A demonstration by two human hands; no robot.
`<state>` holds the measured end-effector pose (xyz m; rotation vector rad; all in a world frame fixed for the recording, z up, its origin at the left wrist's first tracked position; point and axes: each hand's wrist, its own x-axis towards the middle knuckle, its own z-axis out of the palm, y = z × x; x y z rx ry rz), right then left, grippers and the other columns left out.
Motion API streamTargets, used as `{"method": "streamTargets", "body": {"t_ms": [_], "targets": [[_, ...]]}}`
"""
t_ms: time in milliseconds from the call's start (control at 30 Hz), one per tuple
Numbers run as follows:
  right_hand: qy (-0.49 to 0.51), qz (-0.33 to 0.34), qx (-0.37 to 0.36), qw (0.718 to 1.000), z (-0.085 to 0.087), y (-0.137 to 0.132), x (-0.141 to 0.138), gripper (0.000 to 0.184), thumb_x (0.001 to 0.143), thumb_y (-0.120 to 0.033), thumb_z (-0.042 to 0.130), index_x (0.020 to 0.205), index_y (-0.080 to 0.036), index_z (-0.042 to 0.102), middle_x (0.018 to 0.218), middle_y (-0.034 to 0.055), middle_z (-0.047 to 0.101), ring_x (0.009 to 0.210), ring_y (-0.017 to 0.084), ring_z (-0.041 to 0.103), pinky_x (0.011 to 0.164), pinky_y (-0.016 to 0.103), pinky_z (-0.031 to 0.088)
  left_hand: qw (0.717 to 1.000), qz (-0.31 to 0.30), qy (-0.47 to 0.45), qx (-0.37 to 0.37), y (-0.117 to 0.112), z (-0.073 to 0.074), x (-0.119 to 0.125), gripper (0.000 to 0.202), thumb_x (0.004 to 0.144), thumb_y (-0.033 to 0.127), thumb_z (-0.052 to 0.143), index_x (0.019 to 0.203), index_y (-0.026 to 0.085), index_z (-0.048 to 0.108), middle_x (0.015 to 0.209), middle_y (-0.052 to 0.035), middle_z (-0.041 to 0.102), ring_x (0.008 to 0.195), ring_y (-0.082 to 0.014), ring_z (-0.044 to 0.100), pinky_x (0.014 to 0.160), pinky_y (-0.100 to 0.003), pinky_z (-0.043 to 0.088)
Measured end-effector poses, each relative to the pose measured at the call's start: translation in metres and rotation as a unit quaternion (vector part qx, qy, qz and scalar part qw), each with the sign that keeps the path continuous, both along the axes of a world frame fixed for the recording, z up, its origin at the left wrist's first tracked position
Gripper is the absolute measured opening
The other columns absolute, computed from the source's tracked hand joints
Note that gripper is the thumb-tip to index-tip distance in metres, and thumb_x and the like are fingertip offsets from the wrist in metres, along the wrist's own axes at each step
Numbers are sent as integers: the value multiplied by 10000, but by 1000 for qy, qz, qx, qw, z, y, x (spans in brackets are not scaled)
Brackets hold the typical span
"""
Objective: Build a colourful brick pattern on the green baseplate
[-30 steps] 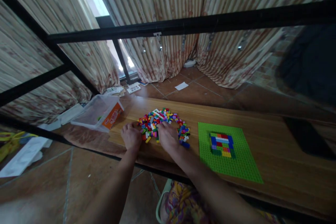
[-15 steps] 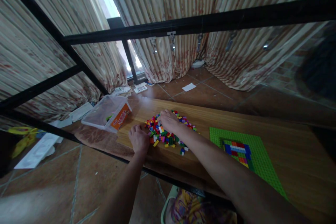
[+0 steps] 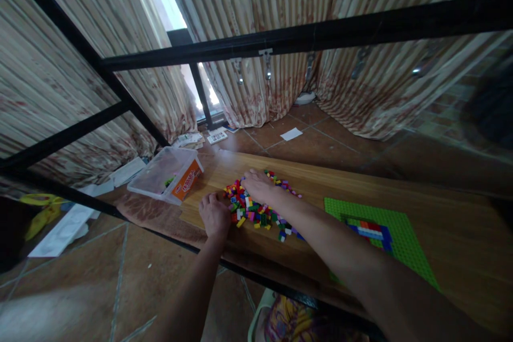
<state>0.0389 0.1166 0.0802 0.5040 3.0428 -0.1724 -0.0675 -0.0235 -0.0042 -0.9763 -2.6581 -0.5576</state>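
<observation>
Nearest the camera, at the lower edge, lay the patterned clothing (image 3: pixel 292 323) on the person's lap, and both bare forearms reached over the near rim of the wooden board (image 3: pixel 312 176). The left hand (image 3: pixel 215 215) rested low at the left edge of the brick pile (image 3: pixel 258 217), its fingers bent and turned down, its side just beside the closest bricks. Whether those fingers pinched a piece or were merely curled, I could not tell. The right hand (image 3: pixel 259 187) reached further, over the far left part of the pile, back of the hand up and fingers bent down among the bricks; its fingertips were hidden, so neither how wide they were parted nor whether they had hold of a brick could be told.

The pile, loose and many-coloured, spread over the board between and to the right of the hands. To its right lay the green baseplate (image 3: pixel 403 235), bearing a block of joined bricks (image 3: pixel 371 231), partly covered by the right forearm. Left of the pile sat the clear plastic bin (image 3: pixel 156 171) with an orange label (image 3: pixel 187 179). Beyond, white paper (image 3: pixel 291 134) lay on the tiled floor before striped curtains (image 3: pixel 272 0).
</observation>
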Motion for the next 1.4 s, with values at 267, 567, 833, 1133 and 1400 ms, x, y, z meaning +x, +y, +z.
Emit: {"method": "streamTargets", "body": {"t_ms": [267,567,833,1133,1400], "targets": [[43,5,-27,999,1,6,9,191,891,-159,528,1012,-128,673,1090,146,672,1059,246,582,913,332,436,1000,2,-1,0,1,-2,-2,327,807,148,538,1123,107,613,1098,-153,610,1067,-290,527,942,-407,395],[347,-136,-314,873,23,-43,92,228,899,-213,540,1097,-196,651,940,33,720,817,142,656,734,246,487,1000,6,0,-14,1,2,-2,319,842,142,476,1124,96,619,1072,-155,613,1056,-290,529,921,-405,402],[347,-467,-325,745,-19,-104,279,384,808,-434,632,1133,-232,669,960,52,729,865,201,678,755,314,525,999,-2,-14,-35,4,3,-5,327,848,146,438,1114,69,612,1105,-194,613,1085,-305,518,952,-420,383],[288,-596,-116,740,-38,-62,336,382,804,-451,586,1051,-178,686,852,76,743,770,235,683,714,344,490,997,6,-48,-58,10,16,0,345,849,177,435,1115,47,614,1139,-220,601,1120,-345,481,936,-469,366],[195,-585,-25,787,-43,-55,307,285,851,-363,571,1041,-190,694,910,74,747,852,239,673,726,328,462,996,11,-41,-78,10,16,-1,410,862,193,379,1156,32,615,1167,-231,592,1139,-336,481,962,-448,362]]}}
